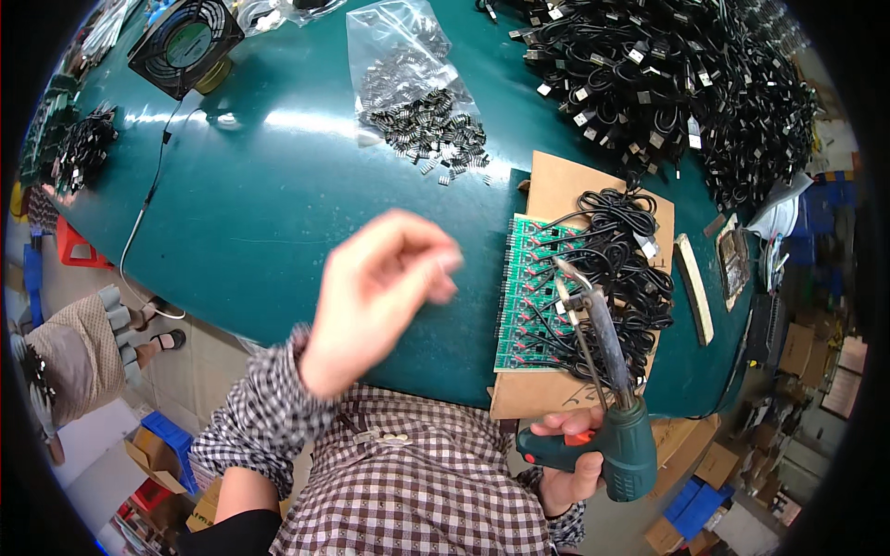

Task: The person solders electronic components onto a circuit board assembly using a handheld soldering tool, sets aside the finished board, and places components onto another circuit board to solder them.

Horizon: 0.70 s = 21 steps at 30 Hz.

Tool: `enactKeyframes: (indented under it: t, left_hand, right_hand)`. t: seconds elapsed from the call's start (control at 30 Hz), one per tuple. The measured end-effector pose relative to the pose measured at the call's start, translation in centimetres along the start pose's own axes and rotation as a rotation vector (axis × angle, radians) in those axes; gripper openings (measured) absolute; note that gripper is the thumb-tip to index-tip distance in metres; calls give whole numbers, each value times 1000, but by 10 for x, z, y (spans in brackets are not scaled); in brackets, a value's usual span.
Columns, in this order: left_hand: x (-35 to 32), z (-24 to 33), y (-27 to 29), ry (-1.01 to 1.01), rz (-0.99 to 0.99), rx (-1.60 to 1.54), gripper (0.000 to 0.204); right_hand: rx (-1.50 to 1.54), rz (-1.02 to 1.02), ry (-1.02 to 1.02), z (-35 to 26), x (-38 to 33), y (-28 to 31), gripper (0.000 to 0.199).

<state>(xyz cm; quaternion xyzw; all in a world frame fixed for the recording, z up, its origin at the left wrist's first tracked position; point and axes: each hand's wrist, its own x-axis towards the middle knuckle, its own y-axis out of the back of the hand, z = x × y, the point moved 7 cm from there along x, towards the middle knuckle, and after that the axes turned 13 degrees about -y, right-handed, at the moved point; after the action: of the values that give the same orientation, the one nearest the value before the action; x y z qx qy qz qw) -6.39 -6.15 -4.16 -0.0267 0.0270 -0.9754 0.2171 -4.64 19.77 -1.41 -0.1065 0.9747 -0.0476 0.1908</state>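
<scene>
My right hand [567,463] grips a green soldering gun [629,456] with a red trigger. Its metal barrel and thin feed tube point up and away over a panel of green circuit boards [519,320]. The tip appears above the panel; whether it touches is unclear. Coiled black cables [640,306] lie across the panel's right side, with wires running to the boards. Panel and cables rest on a cardboard sheet [528,397]. Left of the panel, above the table, is my left hand [375,292], slightly blurred. Its fingers curl against the thumb; anything pinched there cannot be made out.
Small metal connectors [431,134] spill from a clear plastic bag [394,42] at the back. A big heap of black USB cables [640,74] fills the far right. A black fan [185,46] stands far left. Beside the cardboard are a pale bar [694,289] and small tray [732,264].
</scene>
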Motion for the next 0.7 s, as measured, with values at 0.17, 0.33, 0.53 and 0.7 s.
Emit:
enactKeyframes:
  t: [0.17, 0.33, 0.53, 0.7]
  left_hand:
    - [-59, 0, -57, 440, -121, -591, 18]
    - [-69, 16, -69, 176, -154, -409, 15]
    - [-67, 41, -66, -247, -214, -45, 20]
    - [-69, 46, -65, -308, -228, -23, 21]
  right_hand:
    - [-406, -7, 30, -19, 9, -16, 38]
    - [-475, -7, 33, -17, 21, -25, 27]
    - [-308, 73, 41, -21, 13, -23, 20]
    - [-236, -26, 90, -17, 12, -29, 49]
